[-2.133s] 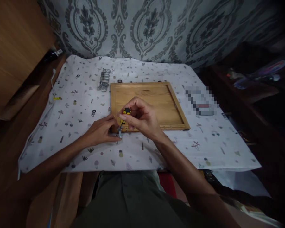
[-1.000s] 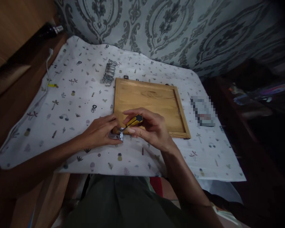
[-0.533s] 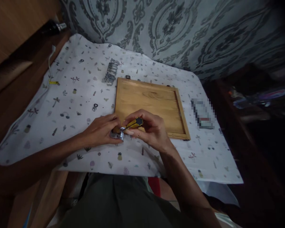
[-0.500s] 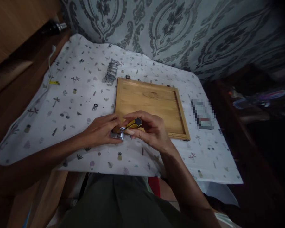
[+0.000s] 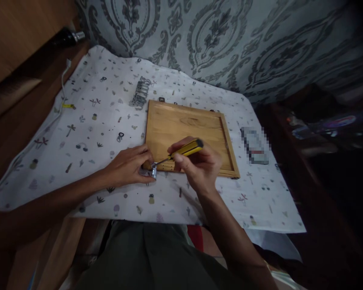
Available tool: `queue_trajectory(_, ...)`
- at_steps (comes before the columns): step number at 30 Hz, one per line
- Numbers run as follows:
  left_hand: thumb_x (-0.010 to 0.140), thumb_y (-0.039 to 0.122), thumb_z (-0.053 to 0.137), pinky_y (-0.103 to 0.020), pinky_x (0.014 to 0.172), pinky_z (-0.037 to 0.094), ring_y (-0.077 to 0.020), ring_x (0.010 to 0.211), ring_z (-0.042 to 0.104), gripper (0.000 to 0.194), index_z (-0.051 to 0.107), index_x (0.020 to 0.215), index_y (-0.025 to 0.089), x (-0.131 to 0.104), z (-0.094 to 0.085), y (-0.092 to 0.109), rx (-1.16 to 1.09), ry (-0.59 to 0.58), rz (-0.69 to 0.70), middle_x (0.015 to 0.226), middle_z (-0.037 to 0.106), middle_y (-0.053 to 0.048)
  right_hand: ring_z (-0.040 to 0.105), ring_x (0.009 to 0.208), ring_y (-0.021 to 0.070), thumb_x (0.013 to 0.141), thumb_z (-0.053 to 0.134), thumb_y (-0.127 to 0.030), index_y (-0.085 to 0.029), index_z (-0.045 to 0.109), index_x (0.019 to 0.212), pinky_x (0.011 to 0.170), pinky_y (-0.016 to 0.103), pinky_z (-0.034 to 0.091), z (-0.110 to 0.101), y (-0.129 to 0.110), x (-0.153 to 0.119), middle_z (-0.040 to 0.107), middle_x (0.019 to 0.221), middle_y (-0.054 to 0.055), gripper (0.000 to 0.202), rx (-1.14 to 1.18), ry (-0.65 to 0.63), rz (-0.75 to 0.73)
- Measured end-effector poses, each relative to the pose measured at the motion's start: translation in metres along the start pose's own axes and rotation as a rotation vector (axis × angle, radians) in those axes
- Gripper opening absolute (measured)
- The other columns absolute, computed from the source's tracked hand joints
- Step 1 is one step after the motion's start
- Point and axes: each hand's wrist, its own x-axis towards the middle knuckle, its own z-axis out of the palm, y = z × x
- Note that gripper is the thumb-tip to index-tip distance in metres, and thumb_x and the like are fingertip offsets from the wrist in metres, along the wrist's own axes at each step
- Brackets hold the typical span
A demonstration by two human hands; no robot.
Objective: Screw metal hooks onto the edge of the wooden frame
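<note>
My right hand [image 5: 206,167] is closed around the yellow-and-black handle of a screwdriver [image 5: 186,150]. Its thin shaft slants down to the left, and the tip meets a small shiny metal fitting [image 5: 154,172]. That fitting sits at the near left corner of a shallow wooden panel with a raised rim [image 5: 196,131], which lies on the table. My left hand [image 5: 128,166] pinches the fitting between thumb and fingers against the corner. The fitting's exact kind and any screw under the tip are too small to make out.
Several metal fittings [image 5: 140,94] lie in a row behind the panel's left corner. A pixelated flat object [image 5: 255,146] rests to the right on the patterned tablecloth [image 5: 121,201]. A white cable [image 5: 48,128] runs along the left edge, and a patterned wall [image 5: 218,36] stands behind.
My right hand has shifted right and its grip has moved, so more of the screwdriver's handle and shaft shows. My left hand stays at the fitting.
</note>
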Motion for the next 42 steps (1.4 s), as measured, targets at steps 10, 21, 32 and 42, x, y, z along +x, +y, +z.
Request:
queue_trajectory(10, 0.080, 0.043, 0.080, -0.033, 0.077, 0.050, -0.0253, 0.101, 0.065, 0.035, 0.060, 0.099, 0.021, 0.002, -0.002, 0.003, 0.033, -0.016, -0.024, 0.109, 0.063, -0.004, 0.056, 0.047, 0.0064, 0.086, 0.079, -0.046, -0.022, 0.070, 0.087, 0.044, 0.021, 0.049, -0.001, 0.008, -0.007, 0.070, 0.081, -0.002, 0.025, 0.046, 0.016, 0.073)
queue_trajectory(21, 0.082, 0.043, 0.079, -0.037, 0.082, 0.051, -0.0261, 0.103, 0.064, 0.036, 0.062, 0.106, 0.022, 0.001, -0.002, 0.002, 0.012, -0.045, -0.023, 0.113, 0.063, -0.005, 0.055, 0.047, 0.0067, 0.087, 0.079, -0.045, -0.021, 0.069, 0.086, 0.045, 0.022, 0.046, 0.001, 0.011, -0.007, 0.065, 0.074, -0.004, 0.025, 0.015, -0.052, 0.089)
queue_trajectory(32, 0.082, 0.045, 0.078, -0.032, 0.073, 0.048, -0.0224, 0.092, 0.063, 0.035, 0.058, 0.100, 0.023, 0.000, -0.001, 0.001, 0.052, 0.004, -0.007, 0.106, 0.061, -0.002, 0.052, 0.045, 0.0067, 0.083, 0.080, -0.051, -0.022, 0.069, 0.087, 0.040, 0.020, 0.045, -0.004, 0.014, 0.000, 0.062, 0.069, -0.005, 0.032, 0.039, 0.053, 0.146)
queue_trajectory(42, 0.083, 0.045, 0.077, -0.032, 0.074, 0.049, -0.0212, 0.090, 0.063, 0.033, 0.058, 0.098, 0.023, 0.000, 0.000, 0.000, 0.030, 0.023, 0.010, 0.103, 0.061, -0.001, 0.052, 0.044, 0.0074, 0.080, 0.078, -0.061, -0.021, 0.064, 0.085, 0.043, 0.021, 0.046, -0.003, 0.027, 0.007, 0.058, 0.064, -0.006, 0.043, 0.071, 0.099, 0.197)
